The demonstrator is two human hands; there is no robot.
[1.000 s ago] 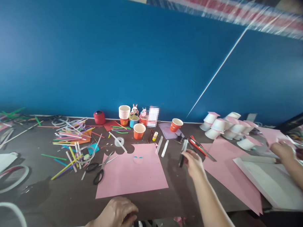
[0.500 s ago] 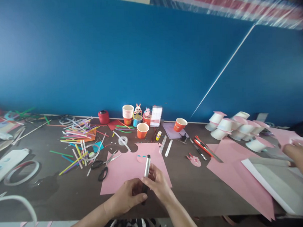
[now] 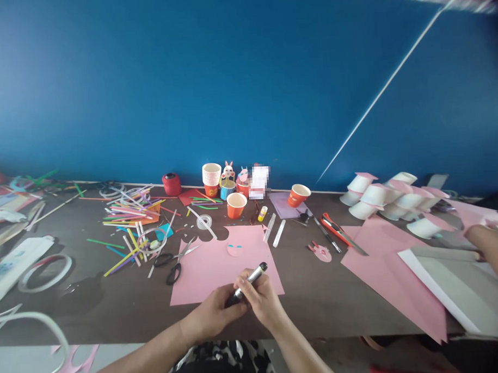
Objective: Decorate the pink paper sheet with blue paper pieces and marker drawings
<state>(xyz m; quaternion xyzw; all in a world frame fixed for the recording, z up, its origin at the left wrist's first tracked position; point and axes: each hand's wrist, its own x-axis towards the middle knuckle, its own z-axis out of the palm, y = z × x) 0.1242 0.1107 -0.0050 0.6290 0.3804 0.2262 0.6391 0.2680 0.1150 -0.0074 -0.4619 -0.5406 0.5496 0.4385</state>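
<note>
Near the table's front edge, my left hand (image 3: pixel 214 312) is closed around the dark end of a silver and black marker (image 3: pixel 249 279). The marker's silver part is gripped by the fingers of my right hand (image 3: pixel 261 297), and its black end points up and to the right. Just beyond my hands lies a pink sheet (image 3: pixel 211 275) with a scalloped back edge. On it rests a small pink rounded cutout (image 3: pixel 235 250) with two blue marks. Black-handled scissors (image 3: pixel 174 269) overlap the sheet's left side.
Colourful straws (image 3: pixel 135 212) and a tape roll (image 3: pixel 45 272) lie left. Paper cups (image 3: pixel 236 206) stand at the back. A red cutter (image 3: pixel 336 229), pink sheets (image 3: pixel 382 252) and white cups (image 3: pixel 372 196) are right, where another person's hand (image 3: pixel 490 246) touches pink paper.
The marker has tilted from nearly upright to slanting right, with my right hand shifted along it. The view has moved slightly, so the table items appear higher.
</note>
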